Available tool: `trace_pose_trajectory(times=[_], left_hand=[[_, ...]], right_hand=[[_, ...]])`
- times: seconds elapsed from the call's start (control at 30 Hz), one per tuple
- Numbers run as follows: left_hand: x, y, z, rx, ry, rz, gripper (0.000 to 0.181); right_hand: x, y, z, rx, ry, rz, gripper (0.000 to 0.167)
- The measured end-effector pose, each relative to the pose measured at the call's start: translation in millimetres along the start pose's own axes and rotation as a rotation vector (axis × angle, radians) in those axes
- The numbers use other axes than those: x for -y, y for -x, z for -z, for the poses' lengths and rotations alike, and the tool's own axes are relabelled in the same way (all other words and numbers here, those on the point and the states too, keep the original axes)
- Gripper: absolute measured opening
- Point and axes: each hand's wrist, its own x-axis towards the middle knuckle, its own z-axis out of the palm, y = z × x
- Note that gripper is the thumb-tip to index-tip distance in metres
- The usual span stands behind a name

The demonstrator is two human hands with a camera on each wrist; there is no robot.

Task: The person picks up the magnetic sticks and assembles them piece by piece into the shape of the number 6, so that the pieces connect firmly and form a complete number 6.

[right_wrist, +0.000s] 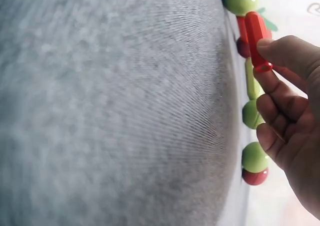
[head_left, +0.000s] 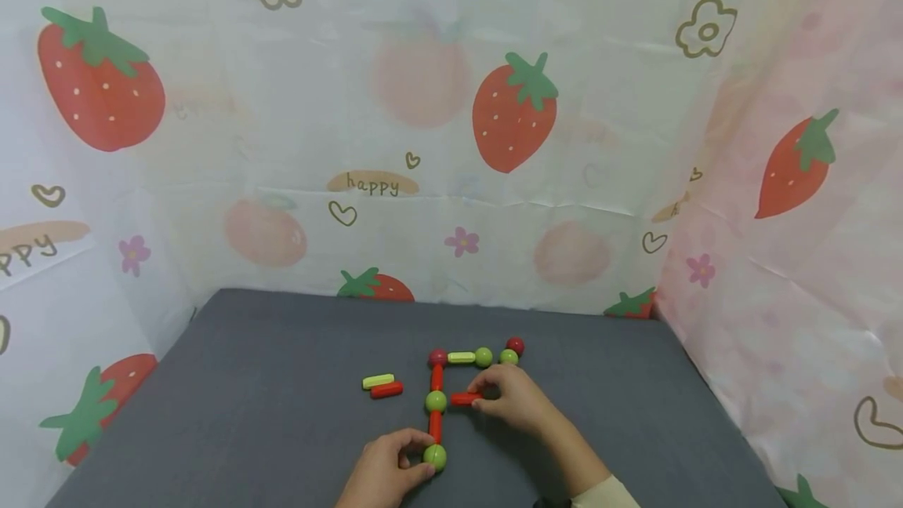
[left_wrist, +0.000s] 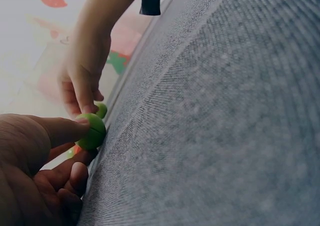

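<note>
The backdrop (head_left: 451, 132) reads "happy" (right fingers (right_wrist: 282, 93) pinch a red rod (right_wrist: 256, 30)).

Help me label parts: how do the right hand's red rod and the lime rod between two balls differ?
The right hand pinches the red rod; the lime rod touches a red ball and a green ball. The red rod is darker, the lime rod paler. Both are slim.

Red rod (head_left: 461, 398) (faceted) just beside chain (head_left: 436, 379) of 4 balls (head_left: 483, 357), 3 rods (head_left: 462, 357); green ball (head_left: 436, 458) at near end.
</note>
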Motion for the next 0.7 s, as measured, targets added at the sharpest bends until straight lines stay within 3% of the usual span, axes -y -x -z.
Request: trace_pose_trajectory(times=[0.7], left_hand=[[0.2,0.3,1.4,0.007,-0.006,0.006,0.031]], right_hand=[[-5.3,-7.5,-11.2,0.079,-0.098,-0.047,0.012]])
